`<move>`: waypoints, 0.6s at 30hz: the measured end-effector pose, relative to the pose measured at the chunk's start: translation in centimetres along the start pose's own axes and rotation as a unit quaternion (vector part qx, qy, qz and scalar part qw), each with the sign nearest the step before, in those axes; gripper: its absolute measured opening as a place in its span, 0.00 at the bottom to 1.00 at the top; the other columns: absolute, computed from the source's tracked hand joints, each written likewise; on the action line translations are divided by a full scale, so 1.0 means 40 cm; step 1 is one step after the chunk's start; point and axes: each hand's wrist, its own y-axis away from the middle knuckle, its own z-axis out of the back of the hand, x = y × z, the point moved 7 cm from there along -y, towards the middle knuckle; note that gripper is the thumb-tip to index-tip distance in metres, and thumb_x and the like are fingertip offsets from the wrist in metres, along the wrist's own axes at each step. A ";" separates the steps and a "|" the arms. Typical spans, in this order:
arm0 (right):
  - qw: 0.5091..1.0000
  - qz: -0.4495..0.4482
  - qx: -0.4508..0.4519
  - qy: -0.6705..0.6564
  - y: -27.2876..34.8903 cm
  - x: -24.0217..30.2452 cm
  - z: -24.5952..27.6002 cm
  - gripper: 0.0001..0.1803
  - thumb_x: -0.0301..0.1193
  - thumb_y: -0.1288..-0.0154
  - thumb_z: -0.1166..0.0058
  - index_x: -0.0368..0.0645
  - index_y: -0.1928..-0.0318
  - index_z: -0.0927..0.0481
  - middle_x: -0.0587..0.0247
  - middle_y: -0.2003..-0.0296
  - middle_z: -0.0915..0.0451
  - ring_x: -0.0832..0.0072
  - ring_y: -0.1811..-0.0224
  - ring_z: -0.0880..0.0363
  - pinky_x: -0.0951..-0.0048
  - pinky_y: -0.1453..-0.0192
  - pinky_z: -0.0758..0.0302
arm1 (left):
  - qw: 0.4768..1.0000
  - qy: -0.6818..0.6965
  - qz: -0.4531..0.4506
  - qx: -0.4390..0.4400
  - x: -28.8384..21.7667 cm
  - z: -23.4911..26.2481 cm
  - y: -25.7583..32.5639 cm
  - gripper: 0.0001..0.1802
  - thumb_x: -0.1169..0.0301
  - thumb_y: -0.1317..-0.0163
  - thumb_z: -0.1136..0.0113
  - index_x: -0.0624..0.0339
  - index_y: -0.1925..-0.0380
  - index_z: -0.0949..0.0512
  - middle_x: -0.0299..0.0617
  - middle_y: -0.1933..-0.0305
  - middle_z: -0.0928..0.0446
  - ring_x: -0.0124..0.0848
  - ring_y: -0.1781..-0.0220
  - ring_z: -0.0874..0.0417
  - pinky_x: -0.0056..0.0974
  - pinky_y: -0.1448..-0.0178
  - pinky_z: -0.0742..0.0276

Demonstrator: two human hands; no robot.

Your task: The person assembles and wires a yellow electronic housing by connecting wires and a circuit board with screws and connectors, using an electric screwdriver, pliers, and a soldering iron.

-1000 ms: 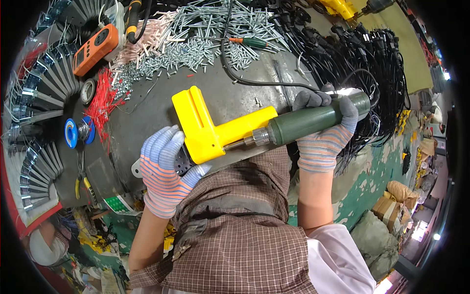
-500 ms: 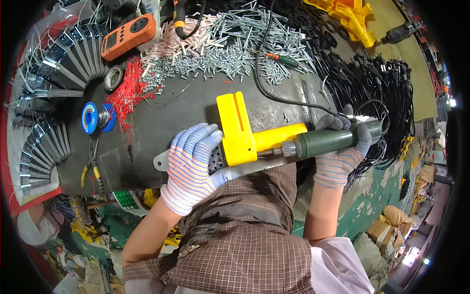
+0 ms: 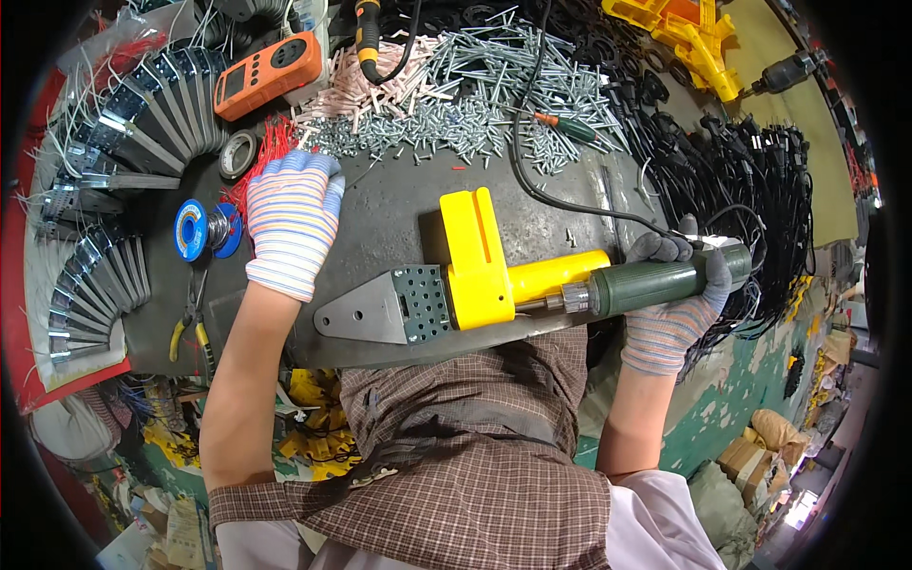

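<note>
My right hand [image 3: 673,318], in a striped glove, wraps round a dark green electric screwdriver [image 3: 651,285]. The screwdriver lies level, its metal chuck and bit pointing left alongside the yellow plastic handle [image 3: 560,273]. That handle belongs to a yellow housing [image 3: 472,258] joined to a perforated metal plate [image 3: 423,304] with a grey tapered end, lying near the bench's front edge. My left hand [image 3: 293,223], also gloved, is over the red leads [image 3: 274,144] beside the small screws [image 3: 375,138]. Its fingers are bent and together; their tips and anything in them are hidden.
A blue solder spool [image 3: 192,230], pliers [image 3: 190,318] and a tape roll [image 3: 237,154] lie at left, near rows of metal plates [image 3: 157,104]. An orange meter [image 3: 268,74] stands behind. Long screws [image 3: 513,62] and black power cords [image 3: 741,161] are heaped at the back and right.
My left hand has let go of the metal plate and moved up and left to the red leads and small screws. My right hand still holds the electric screwdriver by the yellow handle.
</note>
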 end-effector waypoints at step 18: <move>1.000 -0.001 0.024 -0.006 0.010 -0.005 -0.019 0.22 0.34 0.45 0.40 0.32 0.53 0.26 0.60 0.74 0.26 0.66 0.70 0.25 0.57 0.48 0.24 | 0.977 -0.120 -0.176 -0.034 -0.056 0.017 -0.009 0.09 0.69 0.54 0.36 0.51 0.70 0.21 0.40 0.62 0.22 0.41 0.56 0.22 0.45 0.51 0.30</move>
